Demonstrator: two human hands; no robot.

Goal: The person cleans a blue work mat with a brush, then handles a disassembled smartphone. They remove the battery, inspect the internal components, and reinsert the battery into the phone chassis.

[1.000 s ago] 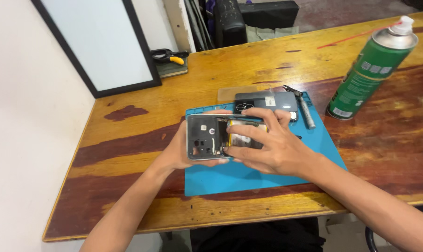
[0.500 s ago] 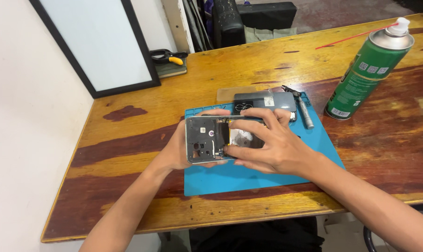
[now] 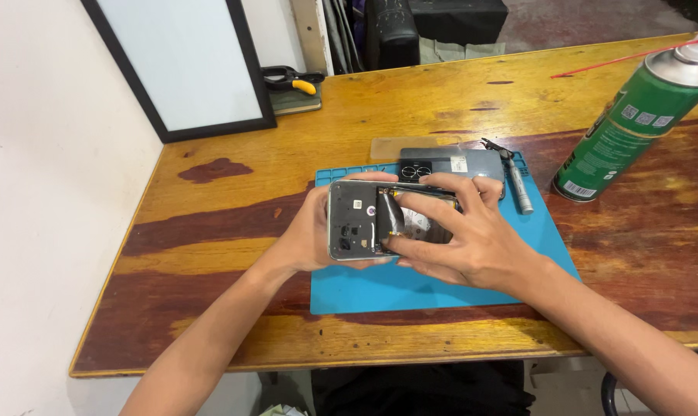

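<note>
An opened phone (image 3: 354, 219) with its back removed is held above a blue work mat (image 3: 380, 285). My left hand (image 3: 312, 231) grips the phone's left end. My right hand (image 3: 460, 231) lies over the right half, its fingers pressing on the dark battery (image 3: 391, 217) inside the frame. The phone's grey back cover (image 3: 449, 163) lies on the mat's far edge, just behind my fingers. The phone's right end is hidden under my right hand.
A green spray can (image 3: 634, 123) with a red straw stands to the right of the mat. A metal screwdriver (image 3: 518, 189) lies beside the cover. A black-framed panel (image 3: 183, 65) leans at the back left, with pliers (image 3: 291, 77) next to it. The table's left edge runs along a white wall.
The battery has lifted and tilted up at its left end under my right fingers. Both hands have stayed over the mat.
</note>
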